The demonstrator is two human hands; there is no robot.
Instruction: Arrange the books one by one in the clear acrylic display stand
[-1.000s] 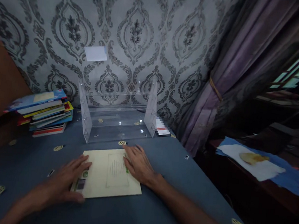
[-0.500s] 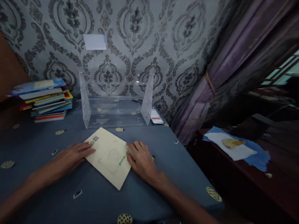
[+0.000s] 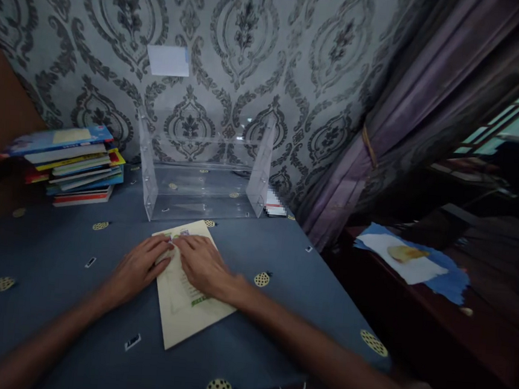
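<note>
A thin cream book [image 3: 184, 327] with small print and a green label on its cover lies turned at an angle on the tablecloth. My right hand [image 3: 203, 266] rests across its upper part, palm down with fingers stretched out, covering some of the print. At the book's left edge is my left hand [image 3: 142, 266], its fingertips and thumb on the cover and apart from each other. The fingertips of both hands come close together near the top left of the cover. Neither hand is closed around the book.
Behind the book stands a clear acrylic rack [image 3: 149, 185] against the patterned wall. A stack of books [image 3: 84, 167] sits at the back left. White papers [image 3: 275, 205] lie right of the rack. Beyond the table's right edge, a blue cloth [image 3: 454, 281] lies on a dark red surface.
The book has turned on the table, its lower corner swinging left. My right hand has moved left from its right edge onto the cover. My left hand stays at the left side.
</note>
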